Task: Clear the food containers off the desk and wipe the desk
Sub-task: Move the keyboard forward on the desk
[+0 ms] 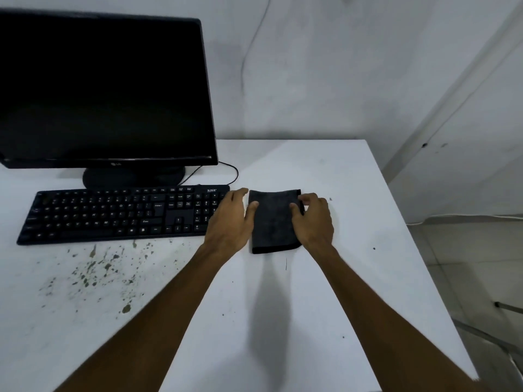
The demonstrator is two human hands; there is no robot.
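Observation:
A dark folded cloth (273, 222) lies flat on the white desk (353, 278), just right of the keyboard. My left hand (230, 222) rests at the cloth's left edge, thumb on the fabric and fingers stretched forward. At the cloth's right edge is my right hand (314, 219), its thumb on the fabric and its fingers curled over the far right corner. Greenish-brown stains (99, 273) are spattered over the desk in front of the keyboard. No food container is in view.
A black keyboard (119, 213) sits left of the cloth, with a black monitor (104, 89) on its stand behind it and a thin cable (230, 172) looping beside. The desk's right edge (418, 250) drops to the tiled floor.

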